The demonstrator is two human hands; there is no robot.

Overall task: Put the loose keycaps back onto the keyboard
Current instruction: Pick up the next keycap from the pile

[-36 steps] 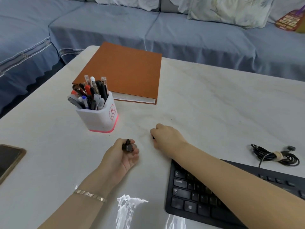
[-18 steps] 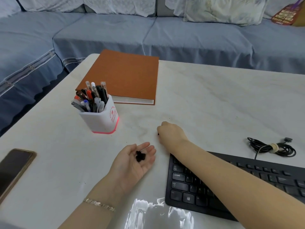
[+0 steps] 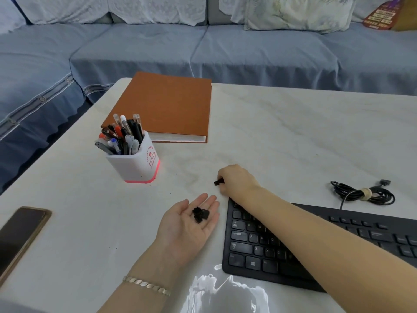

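Note:
My left hand (image 3: 187, 224) lies palm up on the white table, fingers spread, with a few black keycaps (image 3: 200, 214) resting on the fingers. My right hand (image 3: 237, 179) is curled just beyond the keyboard's top left corner, pinching another black keycap (image 3: 218, 182) at the fingertips against the table. The black keyboard (image 3: 259, 247) lies at the right; my right forearm crosses over it and hides much of its middle.
A white pen holder (image 3: 135, 164) full of pens stands left of centre, an orange book (image 3: 167, 107) behind it. A phone (image 3: 20, 233) lies at the left edge. A coiled black cable (image 3: 363, 193) sits at the right. A blue sofa lies beyond the table.
My left hand has turned palm up and spread its fingers, showing the keycaps it held pinched. My right hand stayed curled near the keyboard corner, a keycap now visible at its fingertips.

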